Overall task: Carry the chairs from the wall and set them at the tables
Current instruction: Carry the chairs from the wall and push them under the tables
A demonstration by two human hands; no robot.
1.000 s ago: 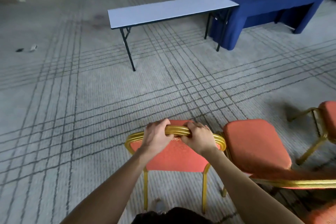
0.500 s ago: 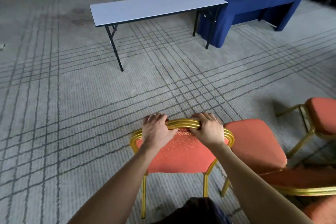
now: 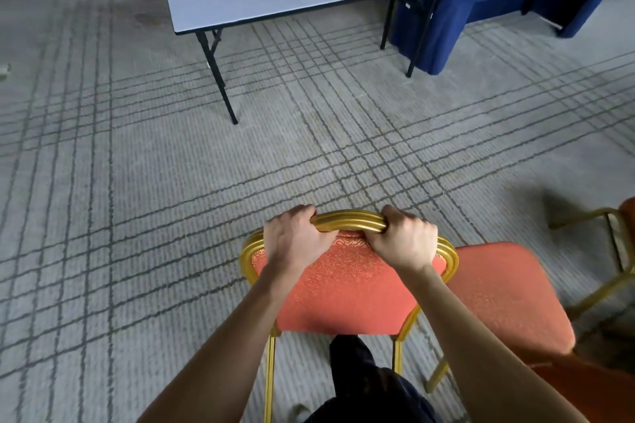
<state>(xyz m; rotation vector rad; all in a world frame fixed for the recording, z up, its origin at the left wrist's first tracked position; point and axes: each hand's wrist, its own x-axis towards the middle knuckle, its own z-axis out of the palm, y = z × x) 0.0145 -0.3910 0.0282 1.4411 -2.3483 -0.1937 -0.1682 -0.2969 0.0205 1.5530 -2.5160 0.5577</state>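
The person's 2 bare forearms reach forward and converge on the top rail (image 3: 347, 221) of the chair (image 3: 343, 288). The left hand (image 3: 295, 239) grips the rail left of its middle, fingers curled over the far side, knuckles up. The right hand (image 3: 405, 242) grips it right of the middle in the same way. Both thumbs are hidden, probably tucked under the rail's near edge. Both wrists look nearly straight. Below the rail, 1 dark-trousered leg (image 3: 357, 364) shows between the forearms.
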